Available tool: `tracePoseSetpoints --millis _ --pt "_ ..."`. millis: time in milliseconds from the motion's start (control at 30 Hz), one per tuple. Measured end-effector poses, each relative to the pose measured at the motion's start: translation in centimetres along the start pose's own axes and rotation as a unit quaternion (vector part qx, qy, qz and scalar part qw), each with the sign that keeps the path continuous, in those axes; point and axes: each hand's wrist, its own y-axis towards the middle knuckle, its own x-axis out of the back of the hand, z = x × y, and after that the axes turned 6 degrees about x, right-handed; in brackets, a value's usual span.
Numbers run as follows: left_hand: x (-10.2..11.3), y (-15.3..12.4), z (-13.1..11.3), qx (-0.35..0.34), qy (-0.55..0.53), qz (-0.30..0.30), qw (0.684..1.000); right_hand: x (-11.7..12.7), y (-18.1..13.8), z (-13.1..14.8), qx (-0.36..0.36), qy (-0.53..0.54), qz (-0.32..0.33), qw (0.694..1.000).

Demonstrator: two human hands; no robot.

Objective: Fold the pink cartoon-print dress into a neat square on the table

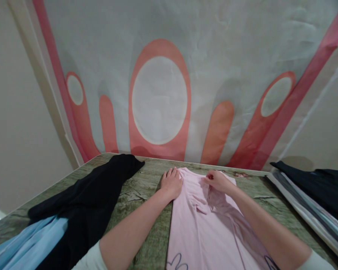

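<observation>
A pale pink shirt lies lengthwise on the table before me, with dark line drawings near its lower part. Flat on its upper left edge rests my left hand, fingers stretched out and holding nothing. My right hand is closed, pinching the shirt's fabric near the top right, by the neckline. Below the neck the cloth is bunched and creased, and part of its right side is hidden under my right forearm.
A black garment and a light blue one lie loosely at the left. On the right is a stack of folded clothes with a black piece on top. The wood-patterned tabletop ends at a patterned backdrop.
</observation>
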Motion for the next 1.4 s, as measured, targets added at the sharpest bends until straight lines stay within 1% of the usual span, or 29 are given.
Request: tracePoseSetpoints --millis 67,167,267,367,433,467,533,600,633,700,767,833,900,967,1033,1133,1233,1333,1400 --pt "0.0 0.0 0.0 0.005 0.004 0.005 1.0 0.5 0.1 -0.1 0.011 0.065 0.006 0.998" --pt "0.0 0.2 0.0 0.013 0.008 0.019 1.0 0.9 0.2 -0.9 -0.019 0.129 0.023 0.991" --pt "-0.1 0.3 0.0 0.016 0.015 0.028 0.999 0.4 0.1 -1.5 -0.05 0.099 0.019 0.994" --pt "-0.4 0.4 0.2 0.018 0.022 0.022 0.999 -0.3 0.1 -1.2 -0.048 0.057 -0.002 0.997" --pt "-0.5 0.4 0.3 0.016 0.026 0.016 0.999 0.0 0.2 -1.1 -0.049 0.049 -0.015 0.997" --pt "-0.5 0.5 0.3 0.014 0.027 0.01 0.999 0.5 0.3 -1.2 -0.051 0.045 -0.02 0.997" --pt "-0.4 0.6 0.3 0.01 0.033 -0.006 0.999 2.4 0.3 -2.2 -0.063 0.054 -0.034 0.996" --pt "0.0 0.6 0.1 -0.002 0.039 -0.033 0.999 5.0 0.0 -4.2 -0.085 0.088 -0.068 0.99" --pt "0.3 0.6 -0.2 -0.012 0.04 -0.047 0.998 6.2 -0.3 -5.4 -0.096 0.109 -0.096 0.985" --pt "0.9 0.5 -1.0 -0.048 0.034 -0.06 0.996 8.3 -1.2 -7.8 -0.108 0.125 -0.138 0.977" --pt "1.4 0.1 -2.0 -0.105 0.013 -0.052 0.993 9.1 -2.1 -9.9 -0.108 0.122 -0.143 0.976" --pt "1.8 -0.6 -3.1 -0.166 -0.015 -0.025 0.986 8.8 -2.8 -11.2 -0.095 0.117 -0.125 0.981" --pt "1.9 -1.3 -3.9 -0.214 -0.04 0.011 0.976 7.7 -3.1 -11.7 -0.066 0.128 -0.112 0.983" --pt "2.0 -1.8 -4.2 -0.24 -0.056 0.048 0.968 6.4 -3.0 -11.8 -0.026 0.157 -0.102 0.982" --pt "2.1 -1.8 -4.4 -0.249 -0.066 0.069 0.964 5.4 -2.6 -11.8 0.003 0.176 -0.088 0.981" --pt "2.3 -1.0 -5.2 -0.253 -0.084 0.063 0.962 4.6 -2.2 -12.0 0.018 0.157 -0.068 0.985" --pt "2.2 0.4 -7.3 -0.27 -0.102 0.063 0.955 4.6 -2.2 -12.4 0.016 0.132 -0.06 0.989" --pt "1.4 1.3 -9.6 -0.289 -0.109 0.073 0.948 4.9 -2.4 -12.6 0.021 0.119 -0.048 0.991" --pt "0.6 1.5 -10.6 -0.3 -0.1 0.067 0.947 5.1 -2.5 -12.6 0.035 0.117 -0.035 0.992"
